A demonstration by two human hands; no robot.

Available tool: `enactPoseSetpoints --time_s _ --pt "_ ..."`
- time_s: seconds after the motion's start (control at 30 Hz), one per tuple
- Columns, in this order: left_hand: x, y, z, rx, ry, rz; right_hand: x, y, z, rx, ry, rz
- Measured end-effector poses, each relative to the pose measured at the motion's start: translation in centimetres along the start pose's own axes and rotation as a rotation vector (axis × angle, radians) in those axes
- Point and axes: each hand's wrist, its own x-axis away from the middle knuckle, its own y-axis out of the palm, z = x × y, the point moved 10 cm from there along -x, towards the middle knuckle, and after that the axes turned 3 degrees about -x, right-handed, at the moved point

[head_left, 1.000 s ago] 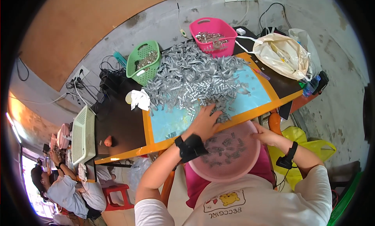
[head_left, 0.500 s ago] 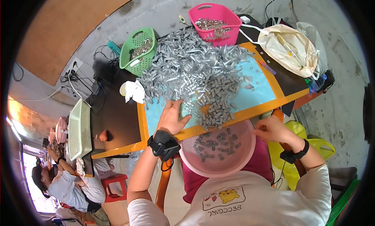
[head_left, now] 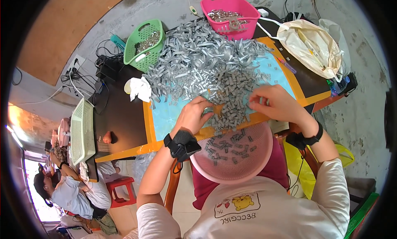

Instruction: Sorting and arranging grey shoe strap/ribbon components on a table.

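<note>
A large heap of grey strips (head_left: 194, 44) lies on the light blue sheet (head_left: 279, 75), with small short grey pieces (head_left: 233, 108) gathered at its near side. My left hand (head_left: 192, 116) is at the left of these short pieces, thumb and forefinger apart and curved around a gap. On their right side, my right hand (head_left: 275, 103) hovers low over the sheet, its bent fingers apart and slightly blurred. I see nothing held in either hand. Below the table edge a pink mesh basket (head_left: 262, 158) rests on my lap, with several grey pieces (head_left: 225, 146) in it.
Orange tape (head_left: 124, 153) edges the table. A green basket (head_left: 131, 53) and a pink basket (head_left: 211, 1), both holding shiny metal parts, stand behind the heap. A cream bag (head_left: 289, 38) sits at right. Another person (head_left: 70, 193) works at far left.
My right hand has come from beside the lap basket up over the table to the right of the short pieces. My left hand has shifted slightly right and nearer the pieces.
</note>
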Motion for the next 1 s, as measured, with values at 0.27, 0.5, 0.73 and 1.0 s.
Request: enactPoseSetpoints --time_s 0.27,0.5,0.73,1.0 --pt "-1.3 0.7 -0.8 -0.064 -0.018 -0.015 -3.1 6.1 0.1 0.33 -0.23 -0.017" --pt "-1.0 -1.5 -3.9 -0.244 -0.106 0.113 -1.4 9.8 -3.1 0.579 -0.511 0.043" --pt "0.8 -4.8 -1.1 -0.12 -0.044 0.276 -4.6 6.8 3.3 0.507 -0.259 0.099" --pt "3.8 -0.3 0.9 0.097 -0.165 0.003 -6.6 1.6 5.0 -0.117 -0.006 0.242"
